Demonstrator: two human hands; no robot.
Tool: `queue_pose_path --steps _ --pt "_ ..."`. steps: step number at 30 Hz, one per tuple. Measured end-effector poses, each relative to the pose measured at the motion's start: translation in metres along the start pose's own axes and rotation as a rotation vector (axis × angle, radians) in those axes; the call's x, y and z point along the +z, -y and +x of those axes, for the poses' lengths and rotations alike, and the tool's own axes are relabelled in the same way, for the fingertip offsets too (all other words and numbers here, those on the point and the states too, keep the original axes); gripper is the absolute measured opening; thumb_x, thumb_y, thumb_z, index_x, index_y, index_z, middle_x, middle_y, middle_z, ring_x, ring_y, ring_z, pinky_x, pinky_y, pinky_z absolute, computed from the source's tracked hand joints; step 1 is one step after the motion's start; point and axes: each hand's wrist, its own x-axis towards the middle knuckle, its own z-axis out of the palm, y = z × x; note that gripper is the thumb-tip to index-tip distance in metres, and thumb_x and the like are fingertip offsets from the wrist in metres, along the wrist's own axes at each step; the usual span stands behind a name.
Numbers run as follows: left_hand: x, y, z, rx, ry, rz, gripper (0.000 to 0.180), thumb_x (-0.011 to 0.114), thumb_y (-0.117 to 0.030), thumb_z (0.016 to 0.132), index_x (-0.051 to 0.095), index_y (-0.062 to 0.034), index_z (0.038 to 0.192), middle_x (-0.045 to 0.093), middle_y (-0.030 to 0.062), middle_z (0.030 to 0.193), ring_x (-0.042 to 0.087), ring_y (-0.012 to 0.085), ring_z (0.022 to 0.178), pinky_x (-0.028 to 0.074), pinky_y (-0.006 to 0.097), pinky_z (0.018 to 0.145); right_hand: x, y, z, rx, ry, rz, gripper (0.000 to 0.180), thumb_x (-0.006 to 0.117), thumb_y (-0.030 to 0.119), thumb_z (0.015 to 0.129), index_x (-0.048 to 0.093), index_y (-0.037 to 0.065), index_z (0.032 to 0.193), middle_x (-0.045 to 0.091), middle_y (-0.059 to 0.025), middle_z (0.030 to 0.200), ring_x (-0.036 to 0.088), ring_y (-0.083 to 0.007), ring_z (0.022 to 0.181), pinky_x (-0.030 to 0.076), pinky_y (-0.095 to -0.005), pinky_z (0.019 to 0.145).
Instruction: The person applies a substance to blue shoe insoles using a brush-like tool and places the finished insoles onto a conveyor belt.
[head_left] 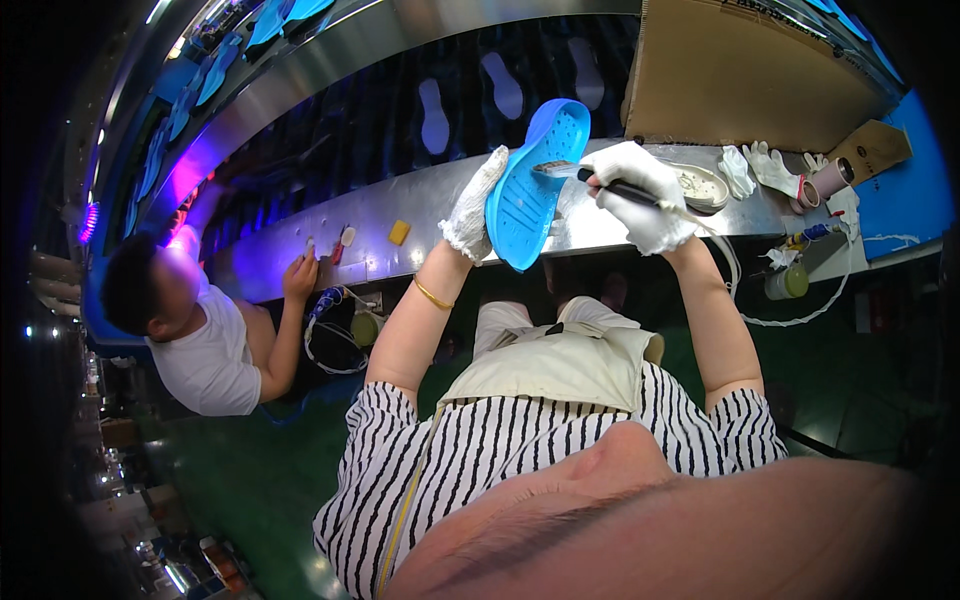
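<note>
My left hand, in a white glove, holds a blue shoe sole upright by its left edge, above the metal workbench. My right hand, also gloved, grips a dark-handled brush whose bristle tip touches the upper part of the sole's inner face. A shallow white dish with paste in it sits on the bench just right of my right hand.
A conveyor belt behind the bench carries white soles. Spare gloves, a pink roll and cardboard lie at the right. Another person sits at my left, a hand on the bench near a yellow block.
</note>
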Motion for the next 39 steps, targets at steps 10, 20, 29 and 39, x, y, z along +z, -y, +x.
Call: queue_pose_path --steps 10,20,29,39 --pt "0.005 -0.026 -0.008 0.134 0.062 -0.135 0.067 0.034 -0.054 0.094 0.041 0.0022 0.132 0.057 0.024 0.116 0.063 0.0392 0.095 0.054 0.052 0.08 -0.019 0.026 0.0 -0.005 0.162 0.11 0.023 0.062 -0.012 0.066 0.059 0.002 0.084 0.063 -0.0104 0.094 0.062 -0.0195 0.081 0.049 -0.0301 0.075" --pt "0.0 -0.009 -0.005 0.091 0.122 -0.376 0.072 0.04 -0.057 0.09 0.038 -0.0006 0.135 0.055 0.0225 0.121 0.057 0.0431 0.107 0.041 0.059 0.095 0.008 0.007 -0.012 0.373 -0.254 0.983 0.015 0.064 -0.004 0.08 0.059 0.003 0.092 0.06 -0.0098 0.097 0.06 -0.0162 0.088 0.049 -0.0283 0.079" --pt "-0.001 -0.008 -0.005 0.08 0.167 -0.454 0.07 0.04 -0.054 0.092 0.042 0.0034 0.131 0.057 0.022 0.117 0.062 0.0333 0.099 0.052 0.048 0.086 0.033 0.015 -0.014 0.462 -0.094 0.71 0.015 0.068 -0.002 0.077 0.061 0.002 0.089 0.064 -0.0086 0.096 0.061 -0.012 0.086 0.05 -0.0265 0.076" --pt "0.009 -0.014 -0.007 0.107 0.057 -0.318 0.068 0.039 -0.055 0.092 0.047 0.0034 0.126 0.06 0.0218 0.113 0.063 0.0344 0.097 0.052 0.051 0.085 0.01 0.011 -0.009 0.384 -0.3 1.139 0.015 0.06 -0.001 0.084 0.06 0.005 0.097 0.059 -0.0123 0.105 0.061 -0.0209 0.094 0.049 -0.0323 0.084"
